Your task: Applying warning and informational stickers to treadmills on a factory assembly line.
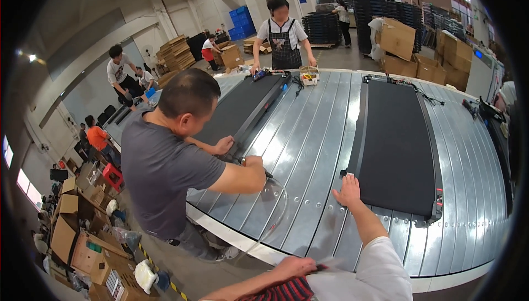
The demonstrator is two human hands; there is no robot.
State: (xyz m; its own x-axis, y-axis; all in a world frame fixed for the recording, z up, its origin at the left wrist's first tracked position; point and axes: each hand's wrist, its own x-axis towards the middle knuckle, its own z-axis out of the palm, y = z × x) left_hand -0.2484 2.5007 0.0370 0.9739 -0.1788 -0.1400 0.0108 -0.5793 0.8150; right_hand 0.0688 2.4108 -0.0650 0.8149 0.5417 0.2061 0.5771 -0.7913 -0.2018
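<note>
My right hand [348,192] reaches forward, its fingers stretched out flat at the near left corner of a treadmill deck [394,147] with a black belt. Its fingertips meet a small black end piece [344,172] on the deck's side rail; a small white patch shows beside them. Low in the picture, close to my body, my left hand [297,267] is closed around a dark, narrow thing [320,267]. Motion blurs that thing, so its kind cannot be made out. A red-and-black striped fabric [282,290] lies below this hand.
At left, a co-worker in grey [171,158] bends over a second treadmill deck [239,108] with a hand tool and clear hose [285,196]. Another person [284,39] stands across the metal slat table [308,163] beside a small parts box [309,75]. Cartons [399,39] stand behind.
</note>
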